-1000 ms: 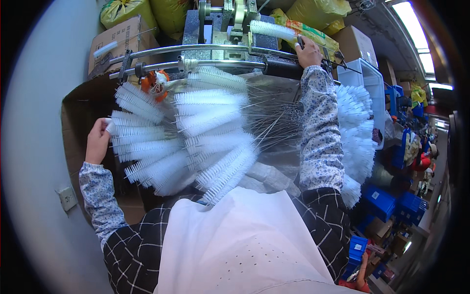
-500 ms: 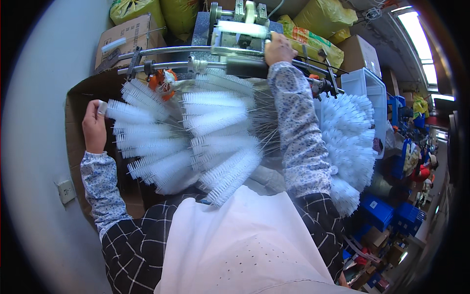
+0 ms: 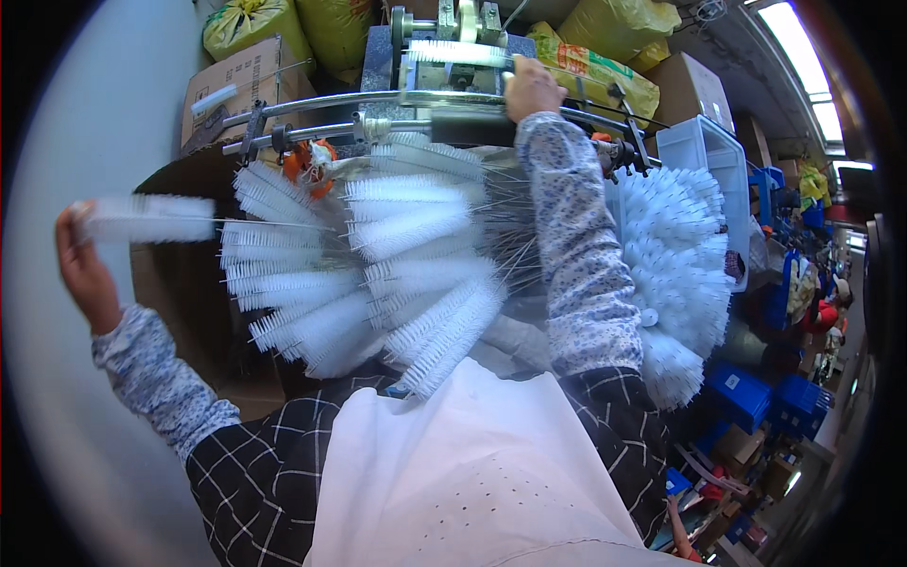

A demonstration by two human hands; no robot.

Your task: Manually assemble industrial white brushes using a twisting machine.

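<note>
My left hand (image 3: 83, 265): pinched on the outer end of a white cylindrical bristle brush (image 3: 156, 218), left of frame.
My right hand (image 3: 535, 91): closed at the right end of a second white bristle brush (image 3: 458, 53), upper middle.
Brush feel: probably light, springy; thin metal wire stem (image 3: 274, 225) may bend.
Best hold: the stem, I think; bristles could crush.

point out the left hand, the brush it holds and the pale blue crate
Left hand (image 3: 88, 272): head view, middle of the hand
Brush (image 3: 156, 218): head view, bristles
Pale blue crate (image 3: 682, 147): head view, wall
</note>
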